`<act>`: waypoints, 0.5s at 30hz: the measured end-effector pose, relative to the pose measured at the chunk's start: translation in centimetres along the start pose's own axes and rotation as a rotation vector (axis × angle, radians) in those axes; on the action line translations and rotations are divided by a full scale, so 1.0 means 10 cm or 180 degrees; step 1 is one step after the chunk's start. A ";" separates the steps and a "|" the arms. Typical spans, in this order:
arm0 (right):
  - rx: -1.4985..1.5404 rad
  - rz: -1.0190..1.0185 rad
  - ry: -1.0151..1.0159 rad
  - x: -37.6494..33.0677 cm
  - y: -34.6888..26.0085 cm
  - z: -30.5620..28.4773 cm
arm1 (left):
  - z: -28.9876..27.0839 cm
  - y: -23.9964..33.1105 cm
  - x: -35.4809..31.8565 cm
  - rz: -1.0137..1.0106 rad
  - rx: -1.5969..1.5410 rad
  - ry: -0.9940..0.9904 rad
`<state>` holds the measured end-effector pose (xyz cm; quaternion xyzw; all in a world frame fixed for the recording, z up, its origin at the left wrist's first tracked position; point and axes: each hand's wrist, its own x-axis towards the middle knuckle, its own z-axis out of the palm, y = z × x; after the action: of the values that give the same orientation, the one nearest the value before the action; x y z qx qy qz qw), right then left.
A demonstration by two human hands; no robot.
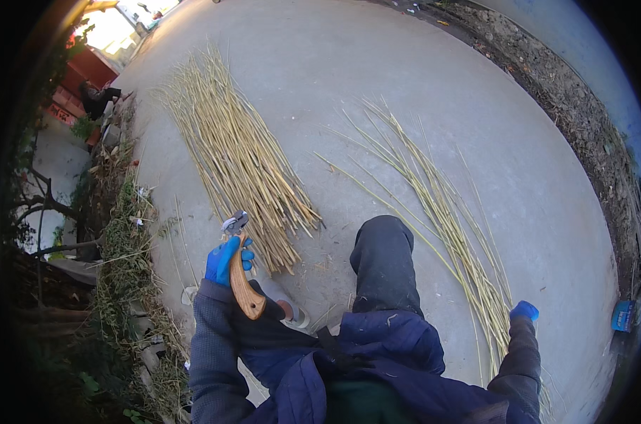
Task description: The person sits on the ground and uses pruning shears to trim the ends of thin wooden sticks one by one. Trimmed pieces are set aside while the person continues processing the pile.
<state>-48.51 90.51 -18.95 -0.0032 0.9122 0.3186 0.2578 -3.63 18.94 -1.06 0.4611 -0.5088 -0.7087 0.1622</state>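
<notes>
My left hand [225, 261], in a blue glove, is closed round a tool with a curved wooden handle [247, 291] and a short metal head [234, 222]; it looks like pruning shears. Just beyond it lies a thick bundle of dry, pale yellow stalks [243, 152], spread lengthwise on the concrete. Out to the right, my blue-gloved right hand [524, 309] is curled beside a thinner, looser bunch of greenish-yellow stalks [444, 205]. Whether it grips any of them is hidden. My bent knee [384, 261] comes between the two bunches.
Grey concrete ground [320, 78] runs under everything. Weeds and cut greenery [126, 247] line the left edge, where a seated person [98, 99] is farther off. A soil strip [568, 106] and a wall border the right side, with a blue container [623, 316] near it.
</notes>
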 end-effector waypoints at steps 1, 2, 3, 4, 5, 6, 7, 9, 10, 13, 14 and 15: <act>0.0235 -0.0189 0.0715 0.12 -0.30 -0.40 | 0.01 0.02 -0.05 0.0043 -0.0009 -0.0071; 0.0513 -0.0747 0.1500 0.13 -0.62 -0.82 | 0.01 0.03 -0.07 -0.0003 -0.0026 -0.0027; 0.0845 -0.1155 0.2381 0.08 -1.03 -1.28 | 0.01 0.03 -0.09 0.0099 -0.0034 0.0000; 0.1332 -0.1648 0.2480 -0.01 -1.45 -1.82 | 0.00 0.03 -0.11 0.0120 -0.0039 0.0021; 0.1971 -0.2279 0.2486 -0.21 -1.88 -2.34 | -0.01 0.01 -0.11 0.0113 -0.0098 0.0083; 0.2709 -0.3090 0.2657 -0.50 -2.35 -2.81 | -0.03 -0.01 -0.11 0.0145 -0.0124 -0.0025; 0.2958 -0.3798 0.2863 -0.85 -2.78 -3.23 | -0.06 -0.03 -0.10 0.0166 -0.0108 -0.0098; 0.2923 -0.4570 0.3077 -1.66 -3.55 -3.78 | -0.13 -0.05 -0.06 0.0192 -0.0195 -0.0218; 0.2788 -0.4843 0.3115 -2.04 -3.90 -3.96 | -0.19 -0.04 -0.03 0.0291 -0.0177 -0.0160; 0.2589 -0.5237 0.2563 -2.87 -4.84 -4.01 | -0.40 0.07 0.06 0.0543 -0.0208 0.0426; 0.2156 -0.5104 0.2157 -3.00 -5.12 -3.91 | -0.48 0.11 0.08 0.0543 -0.0285 0.0562; 0.1815 -0.5015 0.1811 -3.07 -5.37 -3.77 | -0.55 0.14 0.06 0.0484 -0.0465 0.0667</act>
<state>-30.38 20.83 -10.50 -0.6454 0.7192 -0.2040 0.1566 0.20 14.77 -0.46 0.4796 -0.4697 -0.6774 0.3008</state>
